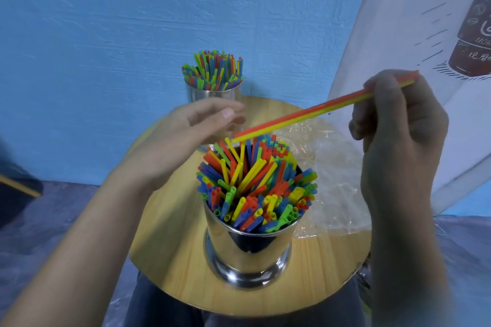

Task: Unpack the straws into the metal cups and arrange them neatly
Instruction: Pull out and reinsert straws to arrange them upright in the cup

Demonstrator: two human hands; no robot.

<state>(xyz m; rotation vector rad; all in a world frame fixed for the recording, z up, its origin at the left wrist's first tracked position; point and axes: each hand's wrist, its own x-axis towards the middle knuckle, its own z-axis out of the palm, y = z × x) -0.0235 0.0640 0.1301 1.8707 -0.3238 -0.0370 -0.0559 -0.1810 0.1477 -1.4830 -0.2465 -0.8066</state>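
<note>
While the right hand (393,125) pinches two loose straws (305,113), one red and one yellow, between curled fingers and thumb, the pair lies side by side and slants down to the left. Their lower tips hang just above the far side of the bundle of straws (255,188) in the near cup (247,252), and their upper ends stick out past the knuckles. The left hand (191,130) is open and holds nothing. Its fingers are nearly straight and point right, and it hovers between the two cups, covering the lower part of the far cup (212,94); whether it touches that cup cannot be told.

The near cup is shiny metal and stands upright toward the near edge of the round wooden table (170,247), about midway across. It is packed with red, yellow, green and blue straws that fan outward over the rim, some leaning across each other. The far cup stands upright at the far edge of the table, well apart from the near one, and its coloured straws (212,71) stand more evenly. A crumpled clear plastic wrapper (337,167) lies flat along the right edge of the table, just beside the near cup, under the right hand
</note>
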